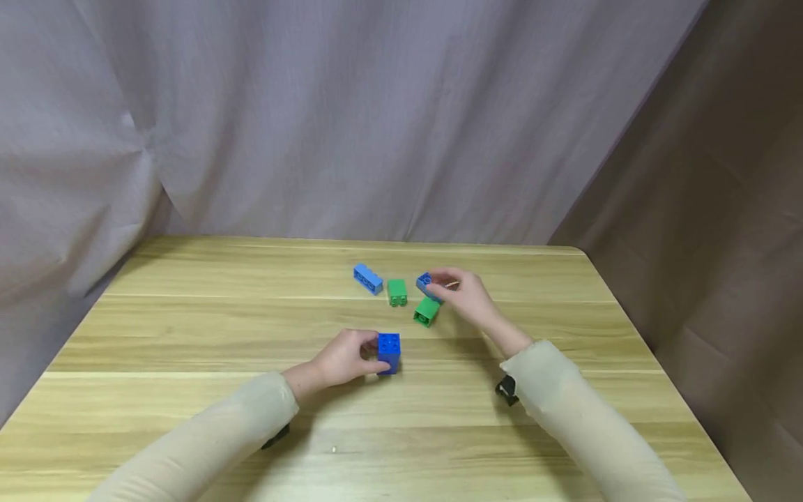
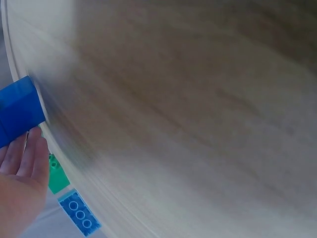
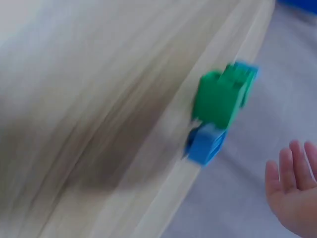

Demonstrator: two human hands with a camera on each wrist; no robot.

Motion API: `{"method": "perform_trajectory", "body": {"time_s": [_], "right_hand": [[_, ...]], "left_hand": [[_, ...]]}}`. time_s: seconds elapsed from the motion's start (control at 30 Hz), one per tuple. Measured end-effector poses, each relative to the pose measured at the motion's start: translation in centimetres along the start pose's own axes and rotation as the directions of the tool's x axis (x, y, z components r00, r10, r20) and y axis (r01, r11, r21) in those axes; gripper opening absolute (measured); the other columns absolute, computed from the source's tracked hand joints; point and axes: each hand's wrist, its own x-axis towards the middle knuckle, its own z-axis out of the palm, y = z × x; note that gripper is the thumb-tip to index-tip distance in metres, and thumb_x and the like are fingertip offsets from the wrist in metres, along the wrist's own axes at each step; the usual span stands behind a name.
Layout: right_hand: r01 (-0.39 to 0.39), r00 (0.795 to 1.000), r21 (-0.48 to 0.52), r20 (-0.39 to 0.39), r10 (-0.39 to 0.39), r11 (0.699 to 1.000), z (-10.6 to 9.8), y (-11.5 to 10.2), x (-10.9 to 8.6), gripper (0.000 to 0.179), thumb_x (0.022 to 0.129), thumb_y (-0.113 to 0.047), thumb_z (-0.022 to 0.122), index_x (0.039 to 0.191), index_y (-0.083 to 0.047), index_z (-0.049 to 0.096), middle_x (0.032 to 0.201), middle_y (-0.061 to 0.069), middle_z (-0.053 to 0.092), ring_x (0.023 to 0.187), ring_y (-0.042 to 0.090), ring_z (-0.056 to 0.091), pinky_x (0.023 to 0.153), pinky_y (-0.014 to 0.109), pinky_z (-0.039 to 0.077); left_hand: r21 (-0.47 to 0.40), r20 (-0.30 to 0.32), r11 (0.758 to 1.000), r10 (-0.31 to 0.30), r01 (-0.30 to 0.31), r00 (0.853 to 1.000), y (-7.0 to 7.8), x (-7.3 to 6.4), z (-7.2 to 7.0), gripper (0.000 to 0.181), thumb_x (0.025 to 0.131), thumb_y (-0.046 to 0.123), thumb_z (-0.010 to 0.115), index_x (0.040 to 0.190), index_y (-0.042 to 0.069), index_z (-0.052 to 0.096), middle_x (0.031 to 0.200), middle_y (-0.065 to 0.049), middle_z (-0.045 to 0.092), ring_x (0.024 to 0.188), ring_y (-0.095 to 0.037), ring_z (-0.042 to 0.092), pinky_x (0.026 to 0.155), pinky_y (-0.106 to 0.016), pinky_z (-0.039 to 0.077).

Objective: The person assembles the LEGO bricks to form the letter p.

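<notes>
My left hand (image 1: 345, 357) holds an upright dark blue block (image 1: 389, 352) between thumb and fingers, its studs facing up. In the left wrist view, a seam crosses the dark blue block (image 2: 22, 106), like two toy bricks stacked. Over a lighter blue brick (image 1: 423, 282) hovers my right hand (image 1: 467, 296), thumb and fingers spread around it. The right wrist view has that hand (image 3: 297, 193) with fingers extended, apart from the blue brick (image 3: 205, 144). A green brick (image 1: 426, 312) lies just in front of the lighter blue one, its hollow underside showing.
Another green brick (image 1: 397, 291) and a long blue brick (image 1: 368, 278) on its side lie left of the right hand. The wooden table (image 1: 207, 307) ends at a grey curtain (image 1: 351, 139) behind, with a darker curtain (image 1: 721, 209) on the right.
</notes>
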Motion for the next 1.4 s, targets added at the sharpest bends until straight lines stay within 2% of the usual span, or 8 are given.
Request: {"method": "perform_trajectory", "body": {"time_s": [0.1, 0.23, 0.37, 0.5, 0.83, 1.07, 1.2, 1.4], "right_hand": [[-0.046, 0.997, -0.009, -0.061, 0.045, 0.999, -0.8, 1.4, 1.1, 0.038, 0.088, -0.013, 0.063, 0.121, 0.004, 0.057, 0.114, 0.023, 0.062, 0.102, 0.033, 0.059, 0.09, 0.042, 0.05], [-0.109, 0.989, 0.016, -0.095, 0.11, 0.994, -1.2, 3.1, 2.1, 0.041, 0.087, -0.009, 0.063, 0.123, 0.007, 0.054, 0.117, 0.027, 0.059, 0.105, 0.035, 0.057, 0.094, 0.042, 0.047], [-0.163, 0.984, -0.008, -0.071, 0.162, 0.987, -1.2, 4.4, 2.3, 0.043, 0.087, -0.008, 0.062, 0.126, 0.007, 0.052, 0.12, 0.028, 0.057, 0.108, 0.036, 0.055, 0.095, 0.043, 0.046], [-0.195, 0.981, -0.078, -0.016, 0.194, 0.978, -0.7, 5.3, 2.2, 0.046, 0.085, -0.007, 0.063, 0.127, 0.006, 0.051, 0.121, 0.027, 0.056, 0.11, 0.036, 0.053, 0.096, 0.044, 0.046], [-0.186, 0.982, -0.157, 0.014, 0.19, 0.97, 0.4, 5.9, 1.9, 0.048, 0.078, -0.006, 0.07, 0.121, 0.007, 0.055, 0.11, 0.025, 0.061, 0.101, 0.033, 0.057, 0.089, 0.04, 0.049], [-0.185, 0.981, -0.193, 0.027, 0.194, 0.964, 0.9, 6.0, 2.1, 0.043, 0.081, -0.01, 0.068, 0.119, 0.006, 0.057, 0.104, 0.023, 0.063, 0.092, 0.027, 0.057, 0.063, 0.023, 0.05], [-0.191, 0.98, -0.228, 0.013, 0.199, 0.955, 1.1, 6.1, 2.2, 0.04, 0.083, -0.013, 0.066, 0.119, 0.004, 0.058, 0.104, 0.021, 0.063, 0.091, 0.026, 0.057, 0.066, 0.023, 0.048], [-0.219, 0.975, -0.211, -0.01, 0.222, 0.953, 0.9, 5.8, 2.0, 0.043, 0.083, -0.013, 0.065, 0.121, 0.005, 0.056, 0.108, 0.023, 0.063, 0.095, 0.028, 0.057, 0.08, 0.036, 0.05]], "left_hand": [[0.0, 0.001, 1.0, -0.005, 0.005, 1.0, 0.1, -0.1, 0.0, 0.023, 0.08, 0.022, 0.074, 0.095, 0.008, 0.063, 0.093, -0.005, 0.07, 0.085, -0.012, 0.065, 0.078, -0.026, 0.054], [0.009, -0.004, 1.0, -0.005, 0.005, 1.0, 0.1, -0.2, 0.0, 0.022, 0.08, 0.023, 0.074, 0.093, 0.008, 0.063, 0.091, -0.004, 0.07, 0.083, -0.012, 0.064, 0.077, -0.026, 0.054], [0.011, -0.005, 1.0, 0.002, -0.002, 1.0, 0.1, -0.2, 0.0, 0.022, 0.08, 0.022, 0.074, 0.092, 0.008, 0.062, 0.09, -0.003, 0.07, 0.083, -0.012, 0.064, 0.076, -0.026, 0.054], [0.011, -0.003, 1.0, 0.0, 0.0, 1.0, 0.2, -0.4, 0.1, 0.022, 0.08, 0.022, 0.074, 0.093, 0.008, 0.062, 0.09, -0.003, 0.07, 0.083, -0.012, 0.064, 0.076, -0.026, 0.054], [0.015, 0.004, 1.0, -0.008, 0.008, 1.0, 0.5, -0.6, 0.0, 0.024, 0.08, 0.023, 0.074, 0.093, 0.008, 0.063, 0.091, -0.004, 0.07, 0.085, -0.013, 0.065, 0.078, -0.027, 0.054], [0.022, 0.003, 1.0, -0.008, 0.008, 1.0, 0.3, -0.6, 0.1, 0.025, 0.08, 0.024, 0.074, 0.094, 0.007, 0.063, 0.092, -0.003, 0.07, 0.085, -0.013, 0.065, 0.079, -0.027, 0.054], [0.024, 0.004, 1.0, -0.015, 0.015, 1.0, 0.3, -0.7, 0.1, 0.025, 0.08, 0.024, 0.074, 0.095, 0.008, 0.063, 0.092, -0.003, 0.07, 0.086, -0.013, 0.065, 0.081, -0.027, 0.054], [0.02, 0.0, 1.0, 0.0, 0.0, 1.0, 0.5, -0.6, 0.1, 0.025, 0.079, 0.023, 0.074, 0.094, 0.007, 0.064, 0.089, -0.004, 0.07, 0.084, -0.014, 0.065, 0.078, -0.025, 0.053]]}}
